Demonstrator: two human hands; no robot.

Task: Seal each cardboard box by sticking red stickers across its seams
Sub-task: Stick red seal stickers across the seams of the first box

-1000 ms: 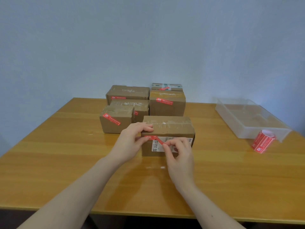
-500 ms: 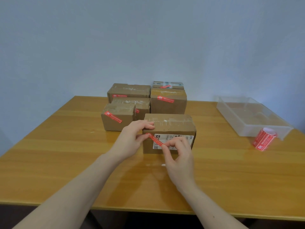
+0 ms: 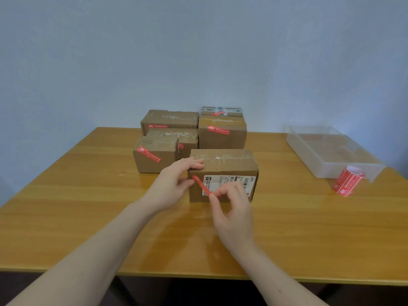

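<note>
A cardboard box [image 3: 229, 164] with a white shipping label stands in the middle of the table. A red sticker [image 3: 201, 186] runs slantwise down its front face from the upper left corner. My left hand [image 3: 176, 182] grips the box's top left corner, thumb by the sticker's upper end. My right hand [image 3: 231, 208] pinches the sticker's lower end in front of the box. Behind stand several boxes with red stickers, among them a small one [image 3: 154, 155] at front left and a taller one [image 3: 221, 133].
A roll of red stickers [image 3: 347, 181] lies on its side at the right, against a clear plastic tray [image 3: 326, 149]. The wooden table [image 3: 88, 206] ends at a near edge below my forearms. A pale wall rises behind the boxes.
The sticker's free end has swung down from near the box's top edge onto the front face, drawn by my right hand. My left hand has kept its hold on the corner.
</note>
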